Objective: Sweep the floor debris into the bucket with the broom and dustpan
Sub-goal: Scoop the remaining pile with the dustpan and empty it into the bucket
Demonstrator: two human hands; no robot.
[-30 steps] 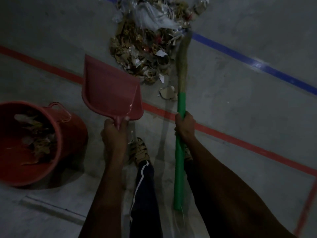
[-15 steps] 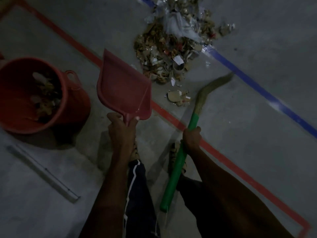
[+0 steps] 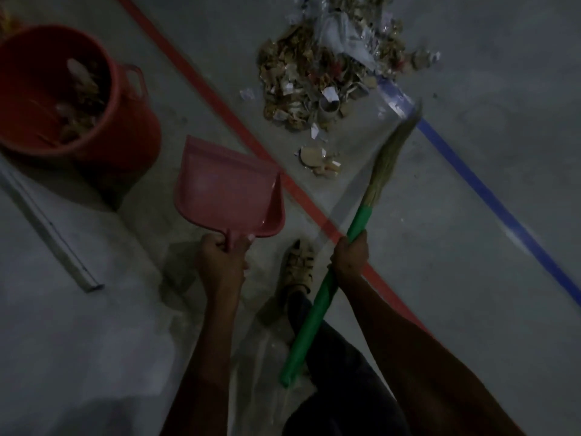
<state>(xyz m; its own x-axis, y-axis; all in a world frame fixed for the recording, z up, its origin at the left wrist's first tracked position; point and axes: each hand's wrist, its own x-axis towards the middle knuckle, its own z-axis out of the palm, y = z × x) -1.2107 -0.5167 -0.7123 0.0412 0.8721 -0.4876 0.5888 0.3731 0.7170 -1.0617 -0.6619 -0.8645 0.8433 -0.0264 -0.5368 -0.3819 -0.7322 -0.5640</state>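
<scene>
Two painted lines, red and blue, across a grey floor. Beyond them, a wide heap of debris: torn card, paper, foil, still on the floor and straddling the blue line. At upper left, a red bucket, already part-filled with scraps, now higher in view and farther from the feet than a second ago. Below it, a pale strip flat on the floor.

Nearer, a pink dustpan, empty, held off the floor, mouth toward the bucket side, short of the heap. Left hand wrapped tight round its handle. To the right, a broom: green shaft, straw head. Head swung out to the right of the heap, onto the blue line, no longer straight up beside the pile as a second ago. Right hand clenched round the shaft near its top.

Between pan and broom, a small stray clump, apart from the heap.

Likely meaning: a wind-up for the next stroke, pan not yet set down, most of the sweeping still ahead.
</scene>
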